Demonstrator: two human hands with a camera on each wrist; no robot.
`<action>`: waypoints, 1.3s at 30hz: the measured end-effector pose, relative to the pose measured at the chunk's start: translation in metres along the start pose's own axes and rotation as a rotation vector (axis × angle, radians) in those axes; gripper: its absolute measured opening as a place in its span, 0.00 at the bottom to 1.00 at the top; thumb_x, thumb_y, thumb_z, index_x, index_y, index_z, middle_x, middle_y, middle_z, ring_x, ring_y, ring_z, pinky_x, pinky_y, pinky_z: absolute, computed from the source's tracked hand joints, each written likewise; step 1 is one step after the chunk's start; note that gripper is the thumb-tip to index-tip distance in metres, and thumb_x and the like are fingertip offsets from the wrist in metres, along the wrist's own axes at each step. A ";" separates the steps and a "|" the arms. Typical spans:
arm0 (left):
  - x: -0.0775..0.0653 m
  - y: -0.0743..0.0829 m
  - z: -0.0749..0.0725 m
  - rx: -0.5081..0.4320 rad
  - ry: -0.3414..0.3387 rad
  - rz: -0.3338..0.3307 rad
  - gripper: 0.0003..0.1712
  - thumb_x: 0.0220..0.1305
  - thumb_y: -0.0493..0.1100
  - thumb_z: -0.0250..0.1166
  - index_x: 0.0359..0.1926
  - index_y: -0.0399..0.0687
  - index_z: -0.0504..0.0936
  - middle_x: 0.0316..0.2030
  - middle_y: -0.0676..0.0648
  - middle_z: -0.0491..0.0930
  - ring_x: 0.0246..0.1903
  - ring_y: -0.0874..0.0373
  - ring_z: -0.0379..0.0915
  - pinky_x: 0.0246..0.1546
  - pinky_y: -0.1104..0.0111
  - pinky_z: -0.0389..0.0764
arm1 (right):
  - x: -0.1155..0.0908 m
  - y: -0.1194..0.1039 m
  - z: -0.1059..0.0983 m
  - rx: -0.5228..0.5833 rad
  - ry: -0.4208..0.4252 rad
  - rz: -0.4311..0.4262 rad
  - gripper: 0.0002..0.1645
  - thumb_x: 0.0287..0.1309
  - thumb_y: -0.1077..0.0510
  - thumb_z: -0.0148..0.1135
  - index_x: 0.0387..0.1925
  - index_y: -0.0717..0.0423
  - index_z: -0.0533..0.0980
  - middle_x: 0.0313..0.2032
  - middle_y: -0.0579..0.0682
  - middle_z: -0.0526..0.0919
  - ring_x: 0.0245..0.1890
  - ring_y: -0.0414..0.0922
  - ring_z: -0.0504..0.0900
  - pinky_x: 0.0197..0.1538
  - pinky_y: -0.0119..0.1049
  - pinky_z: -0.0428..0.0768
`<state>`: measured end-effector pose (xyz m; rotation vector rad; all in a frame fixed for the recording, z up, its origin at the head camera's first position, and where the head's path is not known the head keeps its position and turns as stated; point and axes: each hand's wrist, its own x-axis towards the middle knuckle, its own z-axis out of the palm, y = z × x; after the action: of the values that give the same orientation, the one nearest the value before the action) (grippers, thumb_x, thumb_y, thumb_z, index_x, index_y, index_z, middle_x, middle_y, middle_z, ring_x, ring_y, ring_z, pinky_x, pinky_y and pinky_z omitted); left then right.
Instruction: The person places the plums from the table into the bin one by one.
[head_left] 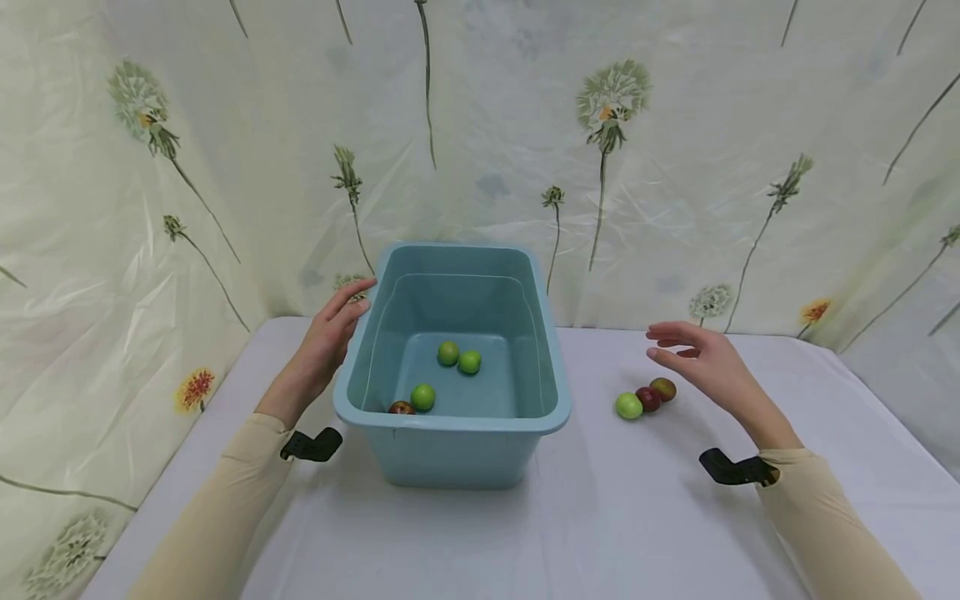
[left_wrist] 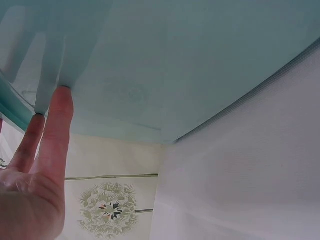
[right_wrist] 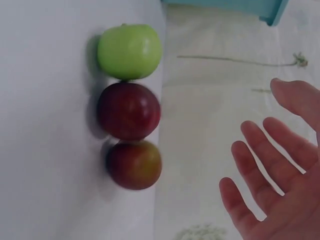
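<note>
A light-blue plastic tub (head_left: 450, 454) stands on the table in the head view. In it lie three round green fruits (head_left: 423, 397) and one reddish fruit (head_left: 402, 407), partly hidden by the near rim. My left hand (head_left: 324, 346) is at the tub's left side, fingers extended; in the left wrist view its fingertips (left_wrist: 62, 100) touch the tub wall. My right hand (head_left: 701, 367) hovers with nothing in it, fingers loosely bent, above a row of fruit: a green one (right_wrist: 130, 52), a dark red plum (right_wrist: 129, 111) and a red-yellow one (right_wrist: 134, 165).
A white cloth covers the table (head_left: 600, 533). Behind it and along the sides hangs a pale curtain (head_left: 480, 125) printed with dandelions. Each wrist wears a black camera mount (head_left: 312, 445). The fruit row lies to the right of the tub.
</note>
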<state>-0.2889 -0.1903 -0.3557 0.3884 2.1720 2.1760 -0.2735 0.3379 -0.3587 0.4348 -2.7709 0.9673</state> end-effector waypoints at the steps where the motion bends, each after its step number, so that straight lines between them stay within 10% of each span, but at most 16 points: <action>1: 0.000 0.000 0.000 -0.001 -0.001 0.000 0.29 0.74 0.57 0.52 0.72 0.63 0.62 0.64 0.45 0.67 0.60 0.49 0.71 0.47 0.62 0.79 | -0.002 0.003 -0.001 0.000 0.000 0.008 0.28 0.66 0.46 0.62 0.62 0.53 0.73 0.55 0.55 0.80 0.53 0.50 0.76 0.48 0.25 0.72; 18: -0.001 -0.002 -0.001 0.012 -0.004 -0.003 0.28 0.74 0.58 0.52 0.72 0.63 0.63 0.65 0.46 0.66 0.62 0.48 0.69 0.47 0.61 0.79 | -0.020 0.044 -0.003 -0.003 -0.089 0.011 0.26 0.65 0.53 0.64 0.60 0.62 0.74 0.55 0.60 0.79 0.54 0.56 0.76 0.45 0.19 0.72; 30: -0.001 -0.001 0.000 0.008 -0.002 0.000 0.30 0.73 0.59 0.53 0.71 0.63 0.63 0.65 0.46 0.66 0.62 0.48 0.69 0.47 0.61 0.79 | -0.021 0.065 -0.001 0.003 -0.225 0.007 0.28 0.63 0.56 0.66 0.61 0.63 0.73 0.56 0.60 0.79 0.57 0.57 0.75 0.53 0.45 0.74; 39: -0.001 -0.001 0.000 0.028 0.000 0.002 0.31 0.72 0.61 0.53 0.72 0.64 0.62 0.65 0.46 0.66 0.62 0.47 0.68 0.48 0.61 0.78 | -0.021 0.071 0.003 0.010 -0.232 -0.020 0.26 0.61 0.58 0.67 0.59 0.62 0.75 0.53 0.58 0.81 0.54 0.44 0.77 0.51 0.43 0.76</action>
<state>-0.2875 -0.1902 -0.3565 0.3931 2.2047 2.1490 -0.2766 0.3932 -0.4075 0.6112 -2.9603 0.9846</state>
